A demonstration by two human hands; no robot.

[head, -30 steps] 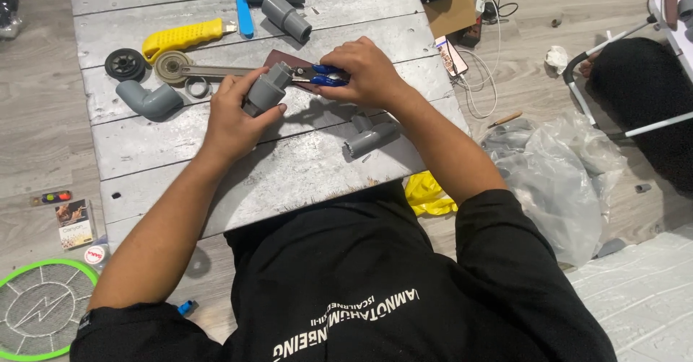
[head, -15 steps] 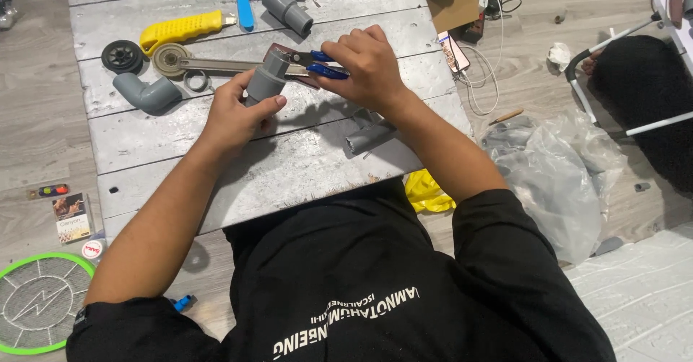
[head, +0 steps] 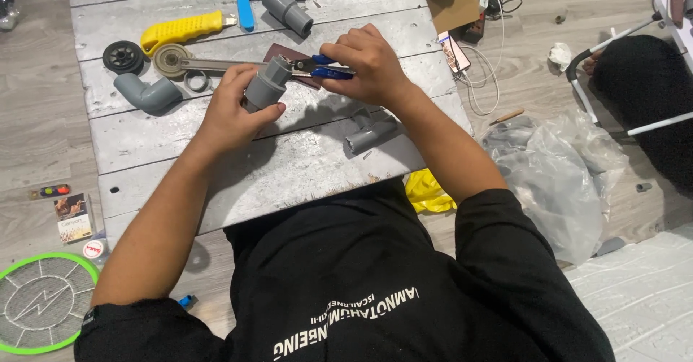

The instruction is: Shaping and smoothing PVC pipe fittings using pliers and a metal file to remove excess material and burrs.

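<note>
My left hand (head: 234, 109) grips a short grey pipe fitting (head: 266, 84) and holds it tilted over the grey plank table (head: 216, 167). In my right hand (head: 364, 62) are blue-handled pliers (head: 325, 67), their jaws at the fitting's upper end. A dark red flat piece (head: 292, 53) lies on the boards just under the pliers. Another grey pipe piece (head: 369, 134) lies on the table below my right wrist.
On the table's far side lie a yellow-handled tool (head: 184, 30), a blue tool (head: 245, 5), a grey elbow (head: 148, 95), a grey pipe joint (head: 285, 5), a black wheel (head: 123, 55) and a round metal tool (head: 180, 62). A clear plastic bag (head: 556, 167), a cardboard box (head: 451, 5) and a green racket (head: 43, 301) sit on the floor.
Both hands have lifted the fitting and pliers slightly away from the table's front edge, and the fitting is tilted more upright. The pliers stay at its end.
</note>
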